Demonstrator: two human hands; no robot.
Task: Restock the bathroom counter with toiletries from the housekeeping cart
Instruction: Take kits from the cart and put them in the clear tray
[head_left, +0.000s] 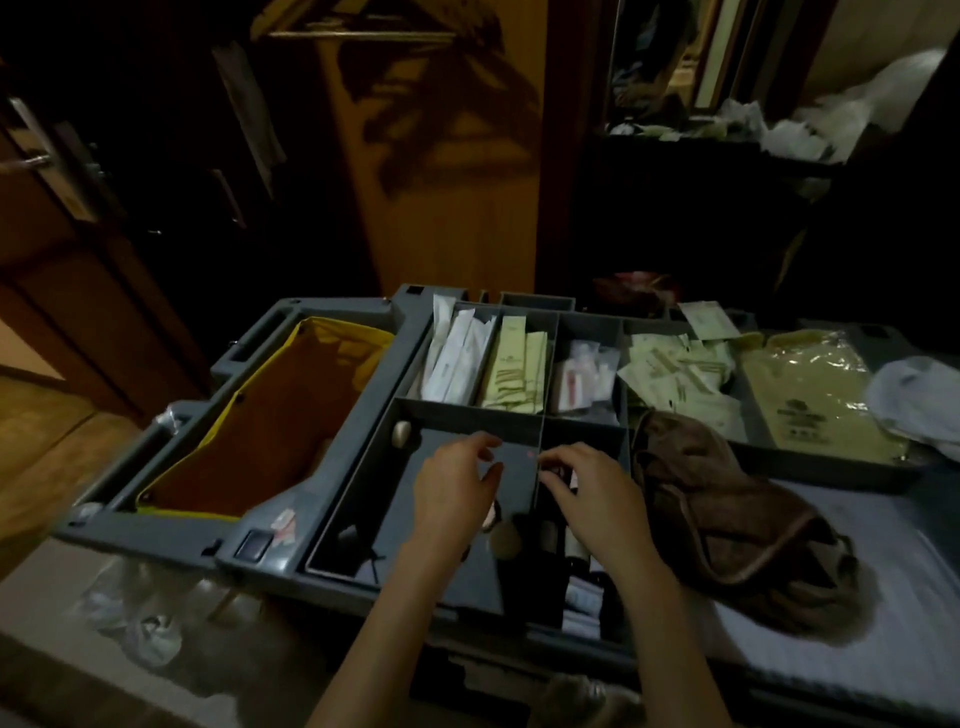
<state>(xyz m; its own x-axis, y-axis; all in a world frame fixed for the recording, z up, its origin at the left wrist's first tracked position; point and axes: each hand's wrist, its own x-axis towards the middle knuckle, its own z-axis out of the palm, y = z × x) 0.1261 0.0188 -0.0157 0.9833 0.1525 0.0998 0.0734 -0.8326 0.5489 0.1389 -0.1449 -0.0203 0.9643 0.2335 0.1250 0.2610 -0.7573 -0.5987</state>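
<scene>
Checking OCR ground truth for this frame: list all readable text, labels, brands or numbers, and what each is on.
Nothing in the head view is legible.
plastic bag: dark logo with lines of print under it, too blurred to read.
cream boxes: small dark emblem, too small to read.
flat sachets: faint printed lines, too blurred to read.

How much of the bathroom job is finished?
Just starting, it seems. Nothing looks done: the cart is full of packets and no counter shows. In hand: the left hand hovers over a grey tray, the right hand reaches among dark bottles; grip unclear. Left: pick toiletries and carry them over.
</scene>
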